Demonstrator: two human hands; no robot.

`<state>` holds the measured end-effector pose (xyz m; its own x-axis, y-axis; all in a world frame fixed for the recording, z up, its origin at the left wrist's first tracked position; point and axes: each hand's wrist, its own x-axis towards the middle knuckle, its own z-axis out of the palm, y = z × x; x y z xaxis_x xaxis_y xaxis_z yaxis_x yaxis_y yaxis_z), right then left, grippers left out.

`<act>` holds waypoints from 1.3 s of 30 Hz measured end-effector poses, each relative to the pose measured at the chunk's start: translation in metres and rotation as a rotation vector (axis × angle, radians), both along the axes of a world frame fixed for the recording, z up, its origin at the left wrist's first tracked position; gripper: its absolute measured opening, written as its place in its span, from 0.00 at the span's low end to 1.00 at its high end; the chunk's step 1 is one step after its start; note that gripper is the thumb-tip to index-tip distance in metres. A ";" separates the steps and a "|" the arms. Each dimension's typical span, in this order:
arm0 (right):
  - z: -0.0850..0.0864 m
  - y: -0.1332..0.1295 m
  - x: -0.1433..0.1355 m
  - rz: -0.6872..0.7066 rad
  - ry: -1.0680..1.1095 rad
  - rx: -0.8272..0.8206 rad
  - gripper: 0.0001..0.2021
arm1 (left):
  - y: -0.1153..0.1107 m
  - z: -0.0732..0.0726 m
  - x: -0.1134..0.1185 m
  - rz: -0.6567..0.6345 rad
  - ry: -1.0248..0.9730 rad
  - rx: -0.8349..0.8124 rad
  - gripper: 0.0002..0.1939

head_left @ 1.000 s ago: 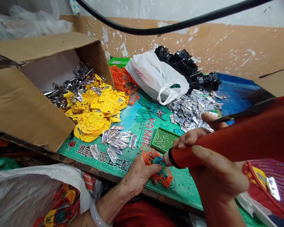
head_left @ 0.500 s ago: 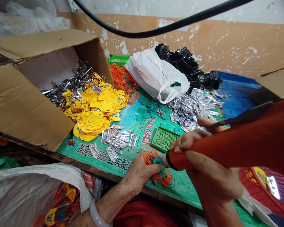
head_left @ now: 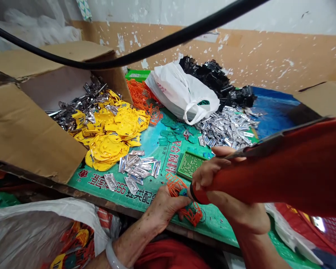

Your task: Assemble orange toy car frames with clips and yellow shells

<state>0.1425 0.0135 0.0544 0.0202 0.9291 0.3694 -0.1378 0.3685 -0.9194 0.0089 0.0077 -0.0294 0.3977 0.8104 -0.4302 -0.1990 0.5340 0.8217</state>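
Observation:
My left hand (head_left: 162, 207) is closed on an orange plastic frame (head_left: 196, 216), thumb and fingers pinching it near the table's front edge. A small teal plastic piece (head_left: 183, 192) lies on that frame. My right hand (head_left: 238, 215) wraps round a thick red power screwdriver (head_left: 274, 168), held slanting down to the left. Its nose meets the teal piece beside my left thumb; the very tip is hidden. Just beyond stands a small green tray (head_left: 184, 175) with tiny metal bits, likely screws.
Left of centre lie metal plates (head_left: 140, 168), yellow plastic parts (head_left: 112, 138) and an open cardboard box (head_left: 30, 130). Behind are teal pieces (head_left: 170, 130), a white plastic bag (head_left: 179, 89), black parts (head_left: 210, 74) and more metal plates (head_left: 229, 129). A black cable (head_left: 145, 52) hangs across.
The screwdriver and my right hand have moved a little left and down, pressing closer to the teal piece. The black cable has swung left and lower. My left hand keeps its grip.

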 end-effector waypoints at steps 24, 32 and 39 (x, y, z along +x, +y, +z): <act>-0.020 0.069 0.019 -0.527 0.043 0.026 0.06 | 0.000 0.002 -0.008 -0.017 -0.107 -0.016 0.14; -0.025 0.071 0.019 -0.543 0.032 -0.035 0.05 | 0.000 0.006 -0.005 -0.016 -0.096 -0.023 0.13; -0.024 0.071 0.020 -0.555 0.002 -0.042 0.05 | 0.000 0.008 -0.004 -0.003 -0.103 -0.039 0.15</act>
<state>0.1625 0.0843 0.0303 0.5118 0.7927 0.3313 0.0646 0.3490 -0.9349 0.0046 0.0080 -0.0216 0.4438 0.7927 -0.4179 -0.2795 0.5655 0.7759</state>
